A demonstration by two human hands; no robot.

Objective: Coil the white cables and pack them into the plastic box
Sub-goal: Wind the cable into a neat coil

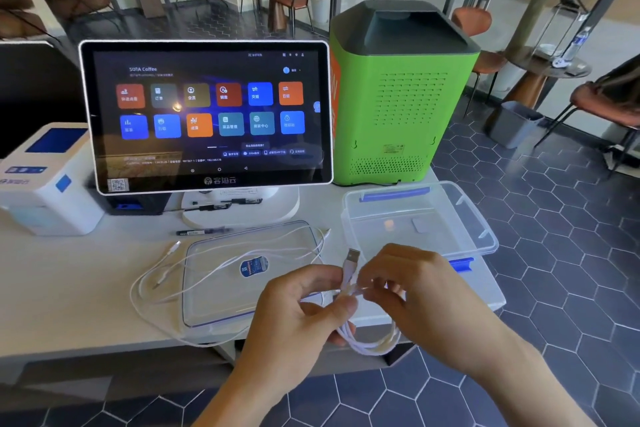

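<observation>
Both hands hold one white cable over the table's front edge. Its loops hang below my fingers and its USB plug sticks up between the hands. My left hand pinches the bundle from the left, and my right hand grips it from the right. Other loose white cables sprawl across the clear box lid lying flat on the table. The clear plastic box with blue clips stands open at the table's right end, behind my right hand.
A touchscreen terminal on a white stand fills the table's middle back. A white printer is at the left, a green machine behind the box. A pen lies before the stand. Chairs and tiled floor lie beyond.
</observation>
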